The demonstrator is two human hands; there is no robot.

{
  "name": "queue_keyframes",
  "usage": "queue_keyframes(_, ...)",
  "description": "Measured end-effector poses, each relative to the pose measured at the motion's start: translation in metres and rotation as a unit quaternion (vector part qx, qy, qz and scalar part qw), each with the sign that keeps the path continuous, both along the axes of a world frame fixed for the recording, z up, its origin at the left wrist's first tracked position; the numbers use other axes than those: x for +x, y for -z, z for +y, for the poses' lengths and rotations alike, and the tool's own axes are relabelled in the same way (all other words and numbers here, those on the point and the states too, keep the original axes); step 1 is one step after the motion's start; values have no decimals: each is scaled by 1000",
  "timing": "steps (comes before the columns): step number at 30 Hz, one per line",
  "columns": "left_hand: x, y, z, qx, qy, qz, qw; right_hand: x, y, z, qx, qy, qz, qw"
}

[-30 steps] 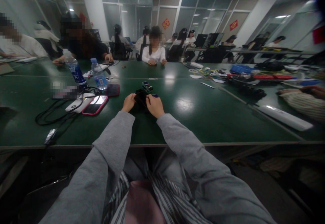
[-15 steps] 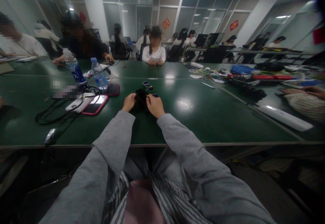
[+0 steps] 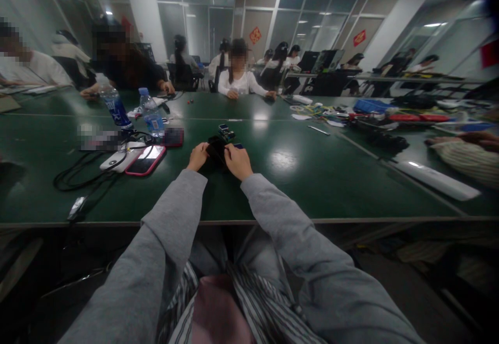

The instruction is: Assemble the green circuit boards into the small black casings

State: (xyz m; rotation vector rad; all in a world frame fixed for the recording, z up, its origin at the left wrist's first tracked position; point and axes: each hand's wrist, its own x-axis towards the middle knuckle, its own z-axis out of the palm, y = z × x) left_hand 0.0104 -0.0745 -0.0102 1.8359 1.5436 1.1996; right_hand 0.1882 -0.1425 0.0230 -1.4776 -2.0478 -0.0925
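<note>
The dark green table (image 3: 312, 188) fills our view. Its near edge runs straight across just above our grey sleeves, and the stretch right of our hands is bare and glossy as far as a long white bar (image 3: 436, 180). A co-worker's striped sleeve (image 3: 463, 159) rests at the far right, well apart from us.

To the left the room is tighter. A looped black cable (image 3: 78, 175), a white device (image 3: 117, 161) and a pink-cased phone (image 3: 146, 160) lie close together near our left wrist.

Beyond them stand a taller water bottle (image 3: 113, 106) and a shorter water bottle (image 3: 152, 118), both upright with blue labels; we cannot tell how full they are. A blue tray (image 3: 370, 106) sits far back on the right, its contents too blurred to read.

Our left hand (image 3: 197, 157) and right hand (image 3: 238, 161) meet mid-table, fingers curled narrow and closed on a small black object (image 3: 215, 149) between them, low over the surface. It is dark and its shape is hard to make out. Just beyond it lies a small circuit module (image 3: 226, 132).
</note>
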Motion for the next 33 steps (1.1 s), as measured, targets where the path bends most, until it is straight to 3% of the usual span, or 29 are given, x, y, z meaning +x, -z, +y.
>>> queue_keyframes(33, 1, -4, -5, -10, 2, 19, 1000, 1, -2, -1, 13, -6, -9, 1000)
